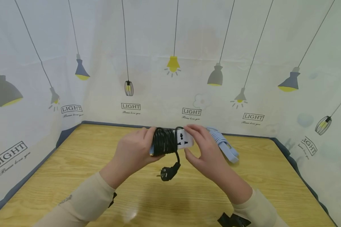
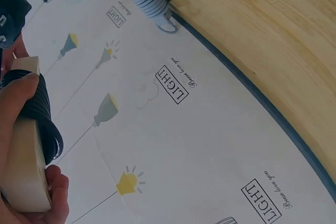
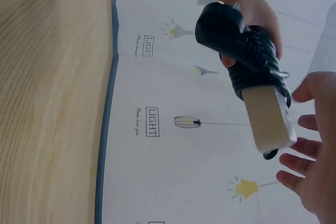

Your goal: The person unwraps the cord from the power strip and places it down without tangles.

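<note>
A white power strip [image 1: 189, 140] with black sockets is held up over the table in the head view. Its black cord [image 1: 164, 142] is wound in many turns round the strip's middle. The black plug [image 1: 168, 173] hangs below on a short length of cord. My left hand [image 1: 134, 146] grips the strip's left end, thumb and fingers wrapped about it. At the other end is my right hand [image 1: 204, 151], its spread fingers and thumb [image 3: 310, 88] right beside the strip's end. A cord loop pokes out past that end in the right wrist view.
Behind my right hand, a light-blue power strip [image 1: 228, 149] with its own cord wound round it lies on the wooden table [image 1: 102, 151]. A white curtain [image 1: 159, 37] printed with lamps rises past the table's dark-blue edge.
</note>
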Demonstrator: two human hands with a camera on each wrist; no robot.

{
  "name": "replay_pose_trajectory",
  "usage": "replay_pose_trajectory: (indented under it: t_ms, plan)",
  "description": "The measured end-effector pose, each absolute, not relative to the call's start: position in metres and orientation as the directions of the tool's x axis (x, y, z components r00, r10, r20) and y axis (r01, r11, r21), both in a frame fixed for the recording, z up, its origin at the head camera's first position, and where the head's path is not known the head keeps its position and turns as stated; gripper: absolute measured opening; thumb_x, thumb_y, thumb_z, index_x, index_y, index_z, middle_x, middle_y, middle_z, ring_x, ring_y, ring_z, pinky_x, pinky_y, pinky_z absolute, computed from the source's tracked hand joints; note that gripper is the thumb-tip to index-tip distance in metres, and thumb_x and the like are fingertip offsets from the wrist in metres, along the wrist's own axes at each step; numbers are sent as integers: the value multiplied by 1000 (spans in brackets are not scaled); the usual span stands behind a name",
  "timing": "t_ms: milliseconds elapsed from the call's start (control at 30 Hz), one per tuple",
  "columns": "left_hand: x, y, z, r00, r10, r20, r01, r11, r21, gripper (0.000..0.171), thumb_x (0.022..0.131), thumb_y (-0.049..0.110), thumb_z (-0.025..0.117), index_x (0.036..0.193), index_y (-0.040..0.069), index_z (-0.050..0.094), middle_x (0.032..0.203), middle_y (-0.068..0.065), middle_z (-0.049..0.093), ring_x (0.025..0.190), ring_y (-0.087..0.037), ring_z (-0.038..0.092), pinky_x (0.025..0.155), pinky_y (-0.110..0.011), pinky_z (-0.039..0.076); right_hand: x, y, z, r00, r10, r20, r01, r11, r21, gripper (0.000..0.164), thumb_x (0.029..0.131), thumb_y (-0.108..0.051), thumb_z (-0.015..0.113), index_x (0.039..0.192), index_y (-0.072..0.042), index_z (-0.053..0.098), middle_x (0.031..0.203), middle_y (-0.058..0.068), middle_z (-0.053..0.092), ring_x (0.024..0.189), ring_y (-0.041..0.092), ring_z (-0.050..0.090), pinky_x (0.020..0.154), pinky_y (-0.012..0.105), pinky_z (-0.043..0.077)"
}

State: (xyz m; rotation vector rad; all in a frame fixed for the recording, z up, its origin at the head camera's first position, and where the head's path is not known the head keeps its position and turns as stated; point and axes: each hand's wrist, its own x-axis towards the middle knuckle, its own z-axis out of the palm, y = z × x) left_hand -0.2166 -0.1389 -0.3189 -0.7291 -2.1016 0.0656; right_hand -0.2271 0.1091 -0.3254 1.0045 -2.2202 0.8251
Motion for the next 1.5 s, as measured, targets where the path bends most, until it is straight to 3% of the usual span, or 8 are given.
replay_pose_trajectory:
  t_ms: [100,200,300,400,733,1033,1300,1500]
  plan:
    - [-215,-139,-317,-449,505,737,493,828,-267,84,61,55,86,114,-5,62,84,-13,64,68,-26,65,56,-37,55,-223,107,-324,-515,-462,722,-814,527,-244,58,83,-19,77,135,-8,54,142,13,44,129,31,41,99,54,38]
    - [-214,-138,-316,-456,502,735,507,825,-249,83,61,53,87,114,-6,61,84,-13,64,70,-27,64,59,-38,55,-221,102,-324,-441,-487,754,-835,530,-146,65,76,-28,84,131,-8,57,142,16,43,129,34,40,99,56,35]
    - [-213,-137,-316,-456,504,733,513,822,-246,83,60,51,88,114,-6,62,84,-14,64,71,-28,65,61,-38,56,-221,96,-325,-367,-508,779,-853,518,-64,69,69,-28,89,127,-6,59,139,18,46,128,35,42,100,56,34]
    - [-211,-137,-316,-468,508,723,516,821,-243,84,58,50,90,114,-6,61,85,-14,63,72,-28,64,63,-38,56,-222,94,-325,-339,-519,785,-865,500,-42,67,67,-23,91,125,-4,61,134,18,49,125,35,45,98,55,38]
    - [-212,-137,-324,-593,500,631,567,816,-114,101,43,39,99,120,-9,54,97,-20,61,87,-35,61,82,-45,52,-223,96,-326,-360,-559,747,-883,462,-80,53,70,-13,88,118,-3,66,127,16,55,116,32,53,91,46,47]
    - [-217,-143,-327,-531,558,638,584,786,-201,79,53,29,96,109,-10,58,93,-16,61,83,-31,61,78,-40,52,-226,102,-324,-337,-567,752,-884,466,-44,32,74,2,80,105,0,72,112,12,64,101,27,61,81,39,51]
    - [-212,-150,-323,-534,612,583,617,754,-225,80,52,30,96,114,-6,61,92,-12,58,79,-26,57,73,-35,53,-230,111,-320,-386,-533,753,-869,483,-104,23,83,12,69,102,-1,73,97,7,68,92,22,62,78,35,51]
    - [-209,-153,-324,-453,662,598,661,699,-273,75,53,29,95,113,-3,62,94,-11,62,83,-26,60,75,-35,53,-238,115,-320,-396,-513,762,-858,502,-108,23,81,13,70,97,-3,74,92,4,70,86,22,59,74,36,48]
